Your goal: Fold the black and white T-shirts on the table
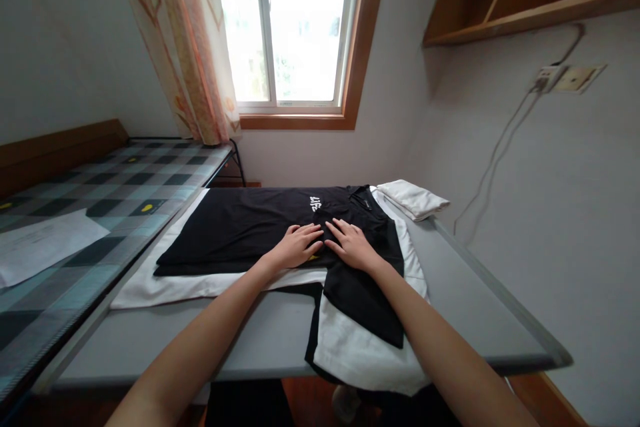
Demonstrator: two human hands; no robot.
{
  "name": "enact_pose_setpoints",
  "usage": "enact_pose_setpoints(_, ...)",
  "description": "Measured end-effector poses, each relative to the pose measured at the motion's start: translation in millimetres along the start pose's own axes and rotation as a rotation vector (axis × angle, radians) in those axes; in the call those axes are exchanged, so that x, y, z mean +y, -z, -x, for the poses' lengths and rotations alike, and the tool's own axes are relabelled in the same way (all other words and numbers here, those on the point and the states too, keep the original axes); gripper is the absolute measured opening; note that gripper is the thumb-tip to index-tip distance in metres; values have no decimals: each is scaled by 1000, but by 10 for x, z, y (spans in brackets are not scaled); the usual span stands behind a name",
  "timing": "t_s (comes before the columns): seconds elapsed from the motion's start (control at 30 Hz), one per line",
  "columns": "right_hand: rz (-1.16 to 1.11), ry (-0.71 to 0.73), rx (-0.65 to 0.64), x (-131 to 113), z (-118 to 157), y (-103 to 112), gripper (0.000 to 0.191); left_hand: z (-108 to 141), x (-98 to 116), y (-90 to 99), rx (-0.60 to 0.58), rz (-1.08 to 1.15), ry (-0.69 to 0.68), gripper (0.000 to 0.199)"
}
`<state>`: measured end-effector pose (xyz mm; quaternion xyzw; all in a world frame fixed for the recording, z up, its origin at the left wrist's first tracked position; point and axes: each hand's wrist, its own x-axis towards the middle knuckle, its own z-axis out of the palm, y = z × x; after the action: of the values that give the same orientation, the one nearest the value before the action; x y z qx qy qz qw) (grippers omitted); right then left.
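Note:
A black T-shirt [250, 227] with white lettering lies spread sideways, its collar to the right and one sleeve toward me. My left hand [299, 245] rests flat on the shirt's front, fingers stretched out. Beside it, my right hand [351, 245] also lies flat on the black cloth, fingers spread, close to the left fingertips. Under the black shirt is a white garment [370, 353], its edges showing at the left, right and front. Some black cloth peeks out beneath the white sleeve at the table's front edge.
The grey table [470, 293] holds a folded white cloth [413, 199] at the far right corner. To the left stands a bed with a checked cover [165, 177] and a sheet of paper [50, 243]. A cord [493, 157] hangs from the wall socket on the right.

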<state>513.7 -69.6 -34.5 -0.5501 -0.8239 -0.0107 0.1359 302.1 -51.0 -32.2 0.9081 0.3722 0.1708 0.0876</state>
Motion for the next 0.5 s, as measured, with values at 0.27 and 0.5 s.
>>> enact_pose_setpoints(0.27,33,-293,-25,353,58,152,47,8,-67,10,160,-146,294,38)
enact_pose_setpoints(0.5,64,-642,12,544,112,325,38,-6,-21,45,205,-144,455,32)
